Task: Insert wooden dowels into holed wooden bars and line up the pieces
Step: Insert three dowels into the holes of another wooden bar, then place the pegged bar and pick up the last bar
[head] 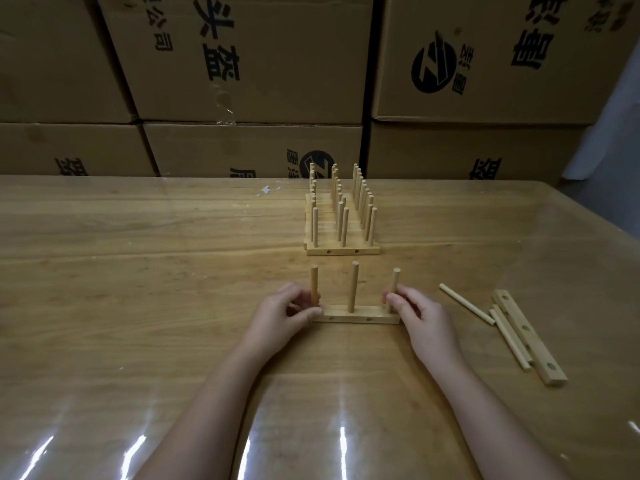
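Bar (356,315) of pale, smooth wood lies flat on the table (138,271) right in front of us, its long axis running left to right. Two small round holes show in the side facing us. Three round dowels stand in it pointing straight up: the left dowel (314,285), the middle dowel (353,291) and the right dowel (394,285).

Our left hand (280,318) curls its fingers and thumb round the bar's left end, at the foot of the left dowel. Our right hand (422,318) pinches the right end the same way, its thumb against the base of the right dowel.

Just beyond, a row of finished bars (341,251) sits packed side by side, running away from us, all their pegs upright. Off to the right lie a spare bar (530,336) and loose dowels (465,303), flat and angled — the spare bar's holes face up.

The tabletop is grained wood under a glossy clear sheet. Printed cardboard boxes (242,64) are stacked behind it.
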